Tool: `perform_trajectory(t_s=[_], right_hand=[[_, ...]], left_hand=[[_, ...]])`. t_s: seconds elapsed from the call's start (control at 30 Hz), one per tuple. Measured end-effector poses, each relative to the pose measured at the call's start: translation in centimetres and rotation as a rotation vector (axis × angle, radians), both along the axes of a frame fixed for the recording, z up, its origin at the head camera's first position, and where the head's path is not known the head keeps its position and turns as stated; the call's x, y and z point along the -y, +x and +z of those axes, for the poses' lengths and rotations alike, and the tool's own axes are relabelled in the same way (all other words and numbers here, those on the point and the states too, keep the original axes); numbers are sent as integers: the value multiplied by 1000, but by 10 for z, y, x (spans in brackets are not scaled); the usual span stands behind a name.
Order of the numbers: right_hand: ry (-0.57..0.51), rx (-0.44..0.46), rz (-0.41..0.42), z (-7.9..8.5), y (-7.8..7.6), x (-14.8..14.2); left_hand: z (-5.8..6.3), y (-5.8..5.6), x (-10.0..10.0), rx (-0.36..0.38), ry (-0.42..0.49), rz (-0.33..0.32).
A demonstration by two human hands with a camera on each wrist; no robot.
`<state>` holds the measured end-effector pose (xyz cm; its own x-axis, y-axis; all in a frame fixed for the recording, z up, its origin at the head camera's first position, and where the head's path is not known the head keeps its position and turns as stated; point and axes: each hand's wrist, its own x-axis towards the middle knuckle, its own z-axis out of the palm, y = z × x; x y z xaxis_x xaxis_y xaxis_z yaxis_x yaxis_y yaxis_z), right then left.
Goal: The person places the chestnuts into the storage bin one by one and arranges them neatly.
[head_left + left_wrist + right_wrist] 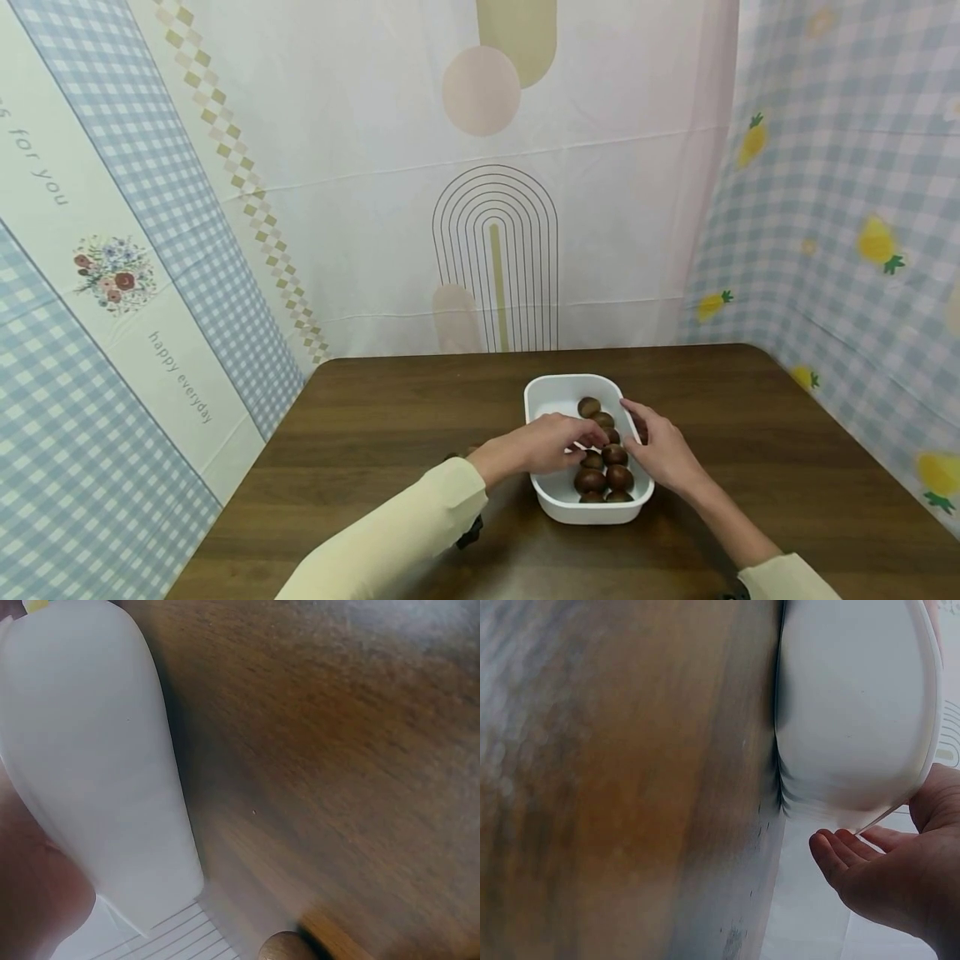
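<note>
A white rectangular tub (551, 502) with rounded corners stands on the wooden table. Brown, glossy, egg-shaped pieces (589, 479) lie along its right side in loose rows. My left hand (551, 442) reaches over the left rim, thumb and fingers apart and bent down among the middle pieces, partly covering them. Over the right rim, my right hand (666, 454) has its thumb inside and its other fingers along the outside, holding the wall. In the right wrist view those fingers (836, 855) show just beyond the tub's wall. The left wrist view shows only the tub's outer side and part of the hand.
Beside the left forearm another brown rounded piece (288, 947) sits on the wooden table (390, 417). A patterned cloth (360, 250) hangs behind the table's far edge, with checked cloth at both sides.
</note>
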<state>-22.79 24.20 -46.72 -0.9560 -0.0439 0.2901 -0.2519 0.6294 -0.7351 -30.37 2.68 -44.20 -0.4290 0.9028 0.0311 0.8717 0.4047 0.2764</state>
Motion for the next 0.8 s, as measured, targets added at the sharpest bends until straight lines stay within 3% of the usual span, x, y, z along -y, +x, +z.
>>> perform_trajectory(t_s=[0.53,0.8], right_hand=[[10,-9,0,1,-2,-1],[28,17,-6,1,-4,-3]], left_hand=[[3,2,7,-20,134,20],[9,-1,22,-29,223,20]])
